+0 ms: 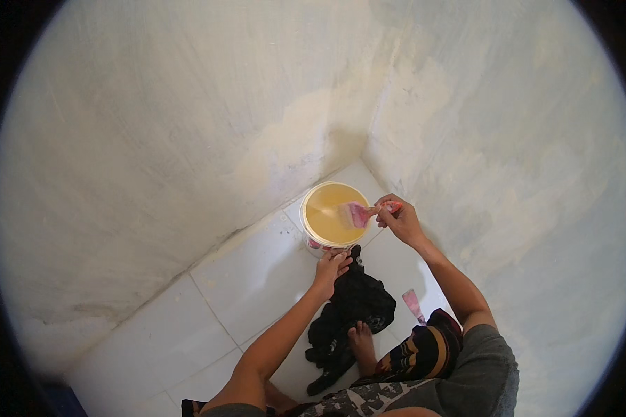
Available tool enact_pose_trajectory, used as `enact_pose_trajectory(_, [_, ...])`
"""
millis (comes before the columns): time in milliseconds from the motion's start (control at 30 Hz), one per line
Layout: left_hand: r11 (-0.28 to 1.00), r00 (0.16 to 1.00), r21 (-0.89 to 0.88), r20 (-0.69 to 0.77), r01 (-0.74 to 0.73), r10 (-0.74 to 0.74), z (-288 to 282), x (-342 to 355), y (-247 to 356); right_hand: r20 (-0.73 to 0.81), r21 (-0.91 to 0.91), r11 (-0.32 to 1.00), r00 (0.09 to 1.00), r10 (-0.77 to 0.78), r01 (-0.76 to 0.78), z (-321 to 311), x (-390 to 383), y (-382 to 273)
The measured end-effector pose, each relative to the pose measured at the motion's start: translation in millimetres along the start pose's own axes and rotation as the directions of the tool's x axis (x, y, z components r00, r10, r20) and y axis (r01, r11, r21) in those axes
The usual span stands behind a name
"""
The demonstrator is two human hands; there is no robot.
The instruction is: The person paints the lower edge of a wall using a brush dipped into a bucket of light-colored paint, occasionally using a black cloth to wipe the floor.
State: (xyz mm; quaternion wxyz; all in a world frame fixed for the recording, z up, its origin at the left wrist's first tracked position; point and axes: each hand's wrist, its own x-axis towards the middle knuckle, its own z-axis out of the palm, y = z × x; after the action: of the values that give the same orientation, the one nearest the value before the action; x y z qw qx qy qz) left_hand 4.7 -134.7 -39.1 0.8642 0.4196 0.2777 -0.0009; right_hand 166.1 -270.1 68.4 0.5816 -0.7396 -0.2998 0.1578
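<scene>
Brush over bucket, long axis left-right; lies left of nearer right hand, pinching handle. Left hand touches bucket's near side; whether gripping, I cannot tell.

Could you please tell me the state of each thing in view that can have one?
Bucket: open, partly filled with pale yellow liquid.
Brush: held, bristles over the bucket's opening; dipping unclear.
Right hand: closed on the brush handle.
Left hand: at the bucket's near side; grip unclear.
Black cloth: crumpled on the tiles.
Flat pink tool: lying on the tiles.
Walls: patchily coloured.
</scene>
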Motion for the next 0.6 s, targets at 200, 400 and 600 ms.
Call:
enact_pose_trajectory(200, [0.995,0.998,-0.095,-0.041,0.040,-0.044,13.5,-10.1,13.3,-0.001,-0.143,0.986,0.996,-0.088,0.087,2.8,-1.1,2.7])
enact_pose_trajectory(400, [0.999,0.990,-0.049,-0.142,-0.008,0.001,11.3,-19.6,9.8,0.310,-0.347,0.841,0.897,-0.315,0.415,16.3,-20.7,-33.8])
enact_pose_trajectory(600, [0.998,0.974,-0.013,-0.219,-0.068,0.064,12.4,-28.7,8.0,0.525,-0.440,0.677,0.780,-0.340,0.591,9.4,-33.0,-60.1])
